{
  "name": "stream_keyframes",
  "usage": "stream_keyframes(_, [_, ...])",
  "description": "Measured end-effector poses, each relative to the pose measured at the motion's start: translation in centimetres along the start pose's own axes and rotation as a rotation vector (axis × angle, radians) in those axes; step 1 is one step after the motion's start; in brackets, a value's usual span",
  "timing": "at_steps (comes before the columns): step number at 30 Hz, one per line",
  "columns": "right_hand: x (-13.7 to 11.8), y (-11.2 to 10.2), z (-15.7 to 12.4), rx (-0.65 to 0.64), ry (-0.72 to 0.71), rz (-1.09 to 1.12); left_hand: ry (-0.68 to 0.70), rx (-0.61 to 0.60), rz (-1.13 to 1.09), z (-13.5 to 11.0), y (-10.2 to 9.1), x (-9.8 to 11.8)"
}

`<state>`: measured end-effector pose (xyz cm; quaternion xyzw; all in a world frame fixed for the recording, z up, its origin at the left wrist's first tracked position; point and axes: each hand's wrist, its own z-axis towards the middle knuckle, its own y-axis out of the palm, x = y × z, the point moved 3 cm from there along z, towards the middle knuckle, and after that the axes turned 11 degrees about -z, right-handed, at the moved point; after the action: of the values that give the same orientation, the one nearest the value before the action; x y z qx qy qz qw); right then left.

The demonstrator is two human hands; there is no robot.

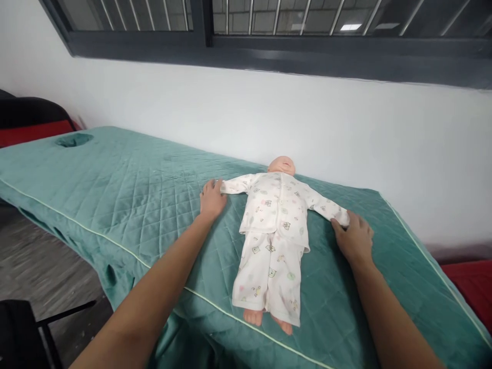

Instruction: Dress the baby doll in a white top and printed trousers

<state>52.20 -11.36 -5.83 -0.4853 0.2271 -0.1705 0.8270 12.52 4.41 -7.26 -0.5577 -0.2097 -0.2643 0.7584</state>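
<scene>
A left hand (213, 199) and a right hand (354, 236) — each closed on one sleeve (326, 207) — hold one doll (273, 220) on its back across a green bed (126, 179), head (282, 165) at the far edge, two feet (252, 316) near the front edge. One hole (75, 139) marks the left end; one barred window (253, 51) runs above.

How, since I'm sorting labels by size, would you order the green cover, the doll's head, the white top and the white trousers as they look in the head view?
1. Green cover
2. White top and white trousers: too alike to rank
3. Doll's head
</scene>
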Motion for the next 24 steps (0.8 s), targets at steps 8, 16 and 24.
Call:
stream_keyframes(8, [1.5,0.8,0.1,-0.201,0.044,-0.063,-0.004,-0.071,0.09,1.6,0.5,-0.9])
stream_keyframes(16, [1.5,0.5,0.0,-0.223,0.111,-0.004,-0.015,-0.047,0.061,1.7,0.6,-1.3])
stream_keyframes(24, [1.7,0.3,0.0,-0.247,0.169,0.017,-0.05,0.007,0.009,3.0,-0.6,-2.8])
